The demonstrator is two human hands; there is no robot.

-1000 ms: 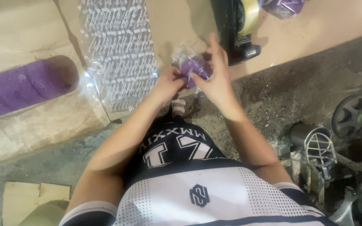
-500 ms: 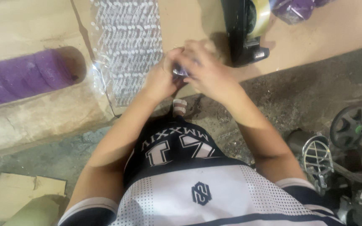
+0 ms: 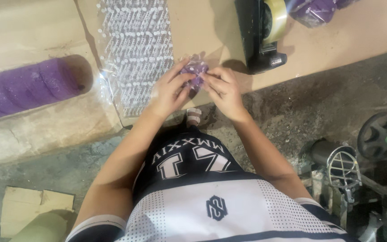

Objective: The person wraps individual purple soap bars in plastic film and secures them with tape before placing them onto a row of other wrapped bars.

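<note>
Both of our hands close together on one small purple item wrapped in clear bubble wrap (image 3: 194, 71). Our left hand (image 3: 170, 92) curls around it from the left, fingers bent and thumb pressed to its near side; our right hand (image 3: 224, 89) meets it from the right, fingertips pinching the wrap's edge. We cannot tell what the item is beyond its purple colour and the shiny film around it.

We hold the bundle just above the near edge of a sheet of brown cardboard (image 3: 202, 27) spread on the ground. Just to the left of our left hand lies a long strip of clear bubble wrap (image 3: 135, 49), running away from us across the cardboard. Farther left, well apart from our hands, a long purple roll (image 3: 27, 87) lies on a paler sheet of cardboard. Beyond our right hand stands a black tape dispenser (image 3: 258, 40) carrying a roll of clear tape (image 3: 276, 18), near but not touching us. Another purple wrapped bundle (image 3: 312, 11) sits at the far right on the cardboard.

Below the cardboard is rough grey ground (image 3: 319, 107). At the right edge we see a small black wheel (image 3: 377, 134) and a metal pedal-like part (image 3: 343, 168), and at the lower left a scrap of folded cardboard (image 3: 32, 210).
</note>
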